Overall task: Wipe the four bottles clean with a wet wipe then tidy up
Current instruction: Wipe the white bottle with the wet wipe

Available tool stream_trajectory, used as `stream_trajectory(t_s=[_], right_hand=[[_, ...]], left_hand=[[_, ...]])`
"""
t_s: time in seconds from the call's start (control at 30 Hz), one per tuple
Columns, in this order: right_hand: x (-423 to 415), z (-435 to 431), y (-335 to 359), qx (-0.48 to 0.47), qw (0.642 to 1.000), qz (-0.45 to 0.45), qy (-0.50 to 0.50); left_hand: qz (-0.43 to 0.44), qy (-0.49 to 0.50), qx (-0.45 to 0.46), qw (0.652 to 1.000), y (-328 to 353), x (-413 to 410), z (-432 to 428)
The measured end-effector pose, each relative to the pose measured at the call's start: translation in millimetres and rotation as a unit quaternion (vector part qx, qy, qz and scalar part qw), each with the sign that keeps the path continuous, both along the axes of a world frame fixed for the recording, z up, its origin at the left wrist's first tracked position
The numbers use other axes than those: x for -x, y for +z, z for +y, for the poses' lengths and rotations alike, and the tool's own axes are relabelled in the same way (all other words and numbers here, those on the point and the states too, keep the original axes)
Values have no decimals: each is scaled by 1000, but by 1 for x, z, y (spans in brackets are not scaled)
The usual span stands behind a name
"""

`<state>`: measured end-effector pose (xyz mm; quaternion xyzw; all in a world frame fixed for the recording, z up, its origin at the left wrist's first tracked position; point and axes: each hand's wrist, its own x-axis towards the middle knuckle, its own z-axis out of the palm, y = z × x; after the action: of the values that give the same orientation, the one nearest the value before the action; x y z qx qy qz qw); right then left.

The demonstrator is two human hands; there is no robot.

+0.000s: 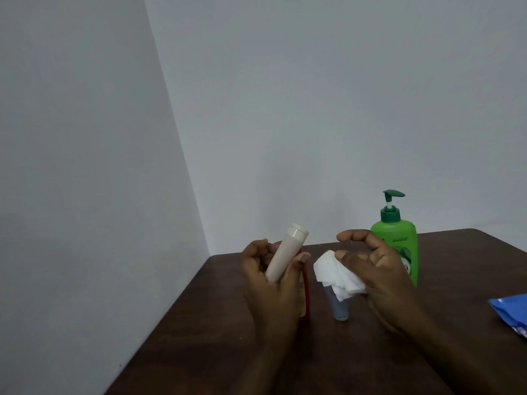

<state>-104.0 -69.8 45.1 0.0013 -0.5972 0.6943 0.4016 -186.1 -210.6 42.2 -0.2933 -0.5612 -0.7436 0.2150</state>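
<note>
My left hand [265,277] grips a cream tube bottle [285,253] and holds it tilted above the table, cap up and to the right. A crumpled white wet wipe [335,276] is held in my right hand [376,269], a short way right of the tube and not touching it. A red bottle [306,286] stands behind my left hand, mostly hidden. A small grey-blue bottle [340,307] stands on the table below the wipe. A green pump bottle [399,238] stands behind my right hand.
The dark brown wooden table [199,323] sits in a corner of grey walls. A blue wipes pack [510,312] lies at the right edge of the view. The table's left edge runs diagonally toward the lower left.
</note>
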Motion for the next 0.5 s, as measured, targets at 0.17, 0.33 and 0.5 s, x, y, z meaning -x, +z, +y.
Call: stream_trajectory(t_s=[0.17,0.33,0.5], right_hand=[[0,1,-7,-58,997,-13,-44],[1,9,-8,-86,989,-6,-117],[1,8,-9,-87,988,1,-128]], left_hand=[[-43,-28,-106,993,31,16,-21],[-112,-99,-100,984,51,65,-58],[-128,-8,81,988,21,89,-76]])
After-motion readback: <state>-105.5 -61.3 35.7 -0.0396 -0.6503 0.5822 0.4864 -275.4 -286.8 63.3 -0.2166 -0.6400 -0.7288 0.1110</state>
